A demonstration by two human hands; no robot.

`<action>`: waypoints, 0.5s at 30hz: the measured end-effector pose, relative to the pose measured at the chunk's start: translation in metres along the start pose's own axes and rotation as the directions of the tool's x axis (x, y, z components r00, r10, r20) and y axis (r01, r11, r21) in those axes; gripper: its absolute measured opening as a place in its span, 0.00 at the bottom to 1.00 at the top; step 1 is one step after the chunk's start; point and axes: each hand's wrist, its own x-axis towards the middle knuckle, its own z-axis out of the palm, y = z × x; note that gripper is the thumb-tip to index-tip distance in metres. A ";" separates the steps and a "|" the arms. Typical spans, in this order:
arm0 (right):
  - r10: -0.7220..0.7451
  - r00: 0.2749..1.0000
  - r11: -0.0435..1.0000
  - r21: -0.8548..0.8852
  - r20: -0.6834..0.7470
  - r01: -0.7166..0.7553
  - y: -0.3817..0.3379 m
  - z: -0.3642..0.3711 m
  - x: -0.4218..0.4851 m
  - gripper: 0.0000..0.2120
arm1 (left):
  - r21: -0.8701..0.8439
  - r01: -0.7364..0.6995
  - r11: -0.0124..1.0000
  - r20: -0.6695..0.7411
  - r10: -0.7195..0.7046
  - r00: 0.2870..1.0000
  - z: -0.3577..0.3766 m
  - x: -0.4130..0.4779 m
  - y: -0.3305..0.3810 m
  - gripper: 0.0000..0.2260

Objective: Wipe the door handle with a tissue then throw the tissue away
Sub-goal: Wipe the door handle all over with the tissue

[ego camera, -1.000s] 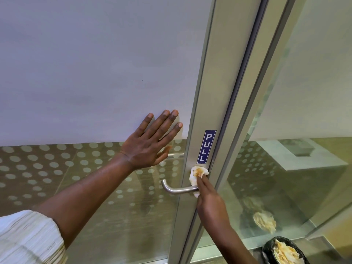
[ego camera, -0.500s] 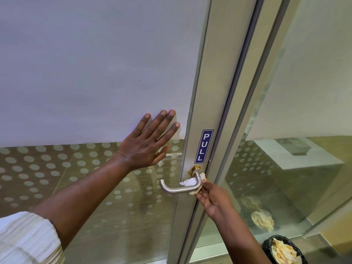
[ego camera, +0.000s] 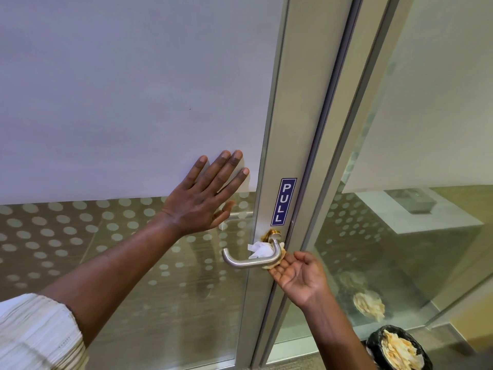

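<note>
A steel lever door handle (ego camera: 241, 261) juts from the aluminium door frame below a blue PULL sign (ego camera: 283, 201). Orange-brown grime shows at the handle's base (ego camera: 270, 233). A white tissue (ego camera: 259, 250) is tucked behind the lever near its base. My right hand (ego camera: 298, 276) is palm up just under and right of the lever, fingertips pinching the tissue's lower end. My left hand (ego camera: 205, 198) lies flat with spread fingers on the frosted glass, left of the frame.
A black-lined bin (ego camera: 398, 349) with used, stained tissues stands on the floor at the bottom right. A fixed glass panel (ego camera: 426, 129) fills the right side and reflects the bin. The door glass (ego camera: 80, 236) has a dotted band below the frosted part.
My right hand came down from the top of the handle's base to beneath the lever and turned palm up, drawing the tissue around behind the lever. The left hand stayed put.
</note>
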 end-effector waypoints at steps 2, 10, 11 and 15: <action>0.015 1.000 1.000 0.003 0.026 -0.015 0.001 -0.001 0.001 0.25 | 0.004 0.000 1.000 0.004 0.000 1.000 0.000 0.000 0.000 0.34; 0.023 1.000 0.993 0.119 0.021 -0.026 0.021 0.003 0.007 0.25 | -0.017 0.000 1.000 0.006 0.000 1.000 -0.002 0.001 0.000 0.34; 0.021 1.000 0.991 0.133 0.021 -0.023 0.022 0.003 0.008 0.25 | -0.016 -0.002 1.000 0.005 0.002 1.000 -0.002 0.001 0.000 0.34; 0.015 1.000 0.986 0.165 0.006 -0.016 0.024 0.001 0.014 0.25 | -0.009 -0.002 1.000 0.003 0.002 1.000 -0.002 0.002 0.000 0.33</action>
